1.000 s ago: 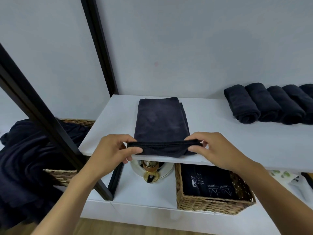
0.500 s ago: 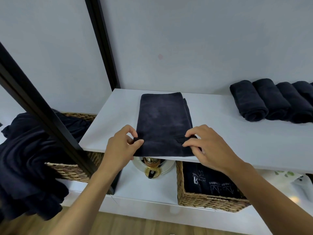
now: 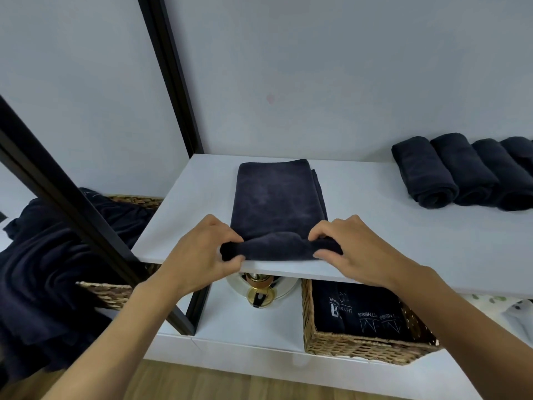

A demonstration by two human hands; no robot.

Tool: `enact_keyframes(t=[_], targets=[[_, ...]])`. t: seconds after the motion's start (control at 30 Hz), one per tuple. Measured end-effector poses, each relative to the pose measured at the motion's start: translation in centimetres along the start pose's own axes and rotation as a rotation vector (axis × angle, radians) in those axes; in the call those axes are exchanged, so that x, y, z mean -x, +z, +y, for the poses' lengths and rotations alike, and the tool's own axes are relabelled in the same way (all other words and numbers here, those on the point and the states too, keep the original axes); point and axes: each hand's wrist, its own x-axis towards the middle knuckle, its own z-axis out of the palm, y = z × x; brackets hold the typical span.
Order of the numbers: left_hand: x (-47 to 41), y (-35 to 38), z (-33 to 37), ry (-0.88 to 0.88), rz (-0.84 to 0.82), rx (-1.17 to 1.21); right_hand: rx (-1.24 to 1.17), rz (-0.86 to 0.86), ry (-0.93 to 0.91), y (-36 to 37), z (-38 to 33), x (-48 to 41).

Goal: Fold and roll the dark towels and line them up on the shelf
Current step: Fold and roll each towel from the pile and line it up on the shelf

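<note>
- Fingers of left hand and right hand pinching near corners of dark towel.
- Folded long and flat on shelf, near edge seemingly rolled over between fingertips.

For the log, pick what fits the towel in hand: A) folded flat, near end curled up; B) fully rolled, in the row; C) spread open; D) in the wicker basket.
A: the left hand and right hand pinch the curled-up near end of the folded towel at the shelf edge; the rest lies flat.
</note>
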Motion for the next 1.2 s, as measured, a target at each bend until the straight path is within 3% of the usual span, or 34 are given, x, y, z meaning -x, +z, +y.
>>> enact_keyframes(t=[0.1, 0.23, 0.3, 0.4, 0.47, 0.63, 0.83, 0.9, 1.07, 1.2], targets=[[-1.2, -0.3, -0.5, -0.180, -0.053, 0.227, -0.291, -0.039, 0.174, -0.3, 0.1, -0.9], [-2.6, 0.1, -1.0, -0.343, -0.080, 0.460, -0.355, 0.005, 0.257, -0.3, 0.1, -2.4], [-3.1, 0.5, -1.1, -0.378, -0.055, 0.473, -0.261, 0.078, 0.211, -0.2, 0.1, -2.8], [-3.6, 0.8, -1.0, -0.383, -0.022, 0.335, 0.100, 0.209, 0.046, 0.3, 0.4, -2.6], [-3.6, 1.0, -0.8, -0.353, 0.038, 0.227, 0.213, 0.212, -0.074, 0.6, 0.7, -2.1], [-2.1, 1.6, -0.5, 0.041, 0.154, -0.067, 0.278, 0.047, -0.065, 0.8, 1.9, -1.4], [-1.9, 1.5, -0.8, 0.121, 0.067, -0.243, 0.105, 0.022, -0.016, 0.6, 2.2, -2.5], [-2.4, 1.3, -0.9, 0.090, 0.068, -0.162, 0.042, -0.022, 0.017, 0.2, 2.4, -2.9], [-4.9, 0.4, -1.4, -0.134, -0.032, 0.139, -0.400, -0.109, 0.239, -1.9, 3.2, -5.4], [-7.0, 0.5, -2.3, -0.291, -0.127, 0.282, -0.366, -0.001, 0.208, -2.2, 3.6, -6.9]])
